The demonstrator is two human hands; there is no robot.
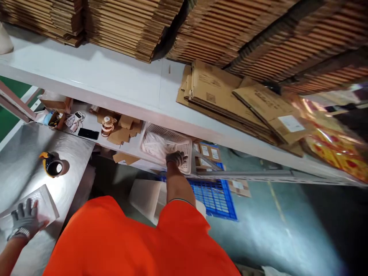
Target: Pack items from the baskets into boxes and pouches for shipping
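Note:
My left hand (25, 217), in a grey glove with some fingertips bare, lies with spread fingers on a flat package in clear plastic wrap (48, 203) on the metal table (71, 153). Farther back on that table stands a black tape dispenser with a yellow-orange end (51, 165). My right hand (176, 158), in a dark glove, reaches into a white perforated plastic basket (188, 147) under the shelf. Its fingers look slightly apart, with nothing visible in them. Beside it in the basket lies a heap of thin white plastic bags (156, 145).
Above is a white shelf (115, 73) with stacks of folded cardboard (120, 27) and flat boxes (218, 88). On the lower shelf are a phone (88, 133), a lidded cup (107, 125) and cardboard pieces (119, 134). Below stand a white bin (146, 199) and a blue crate (215, 199).

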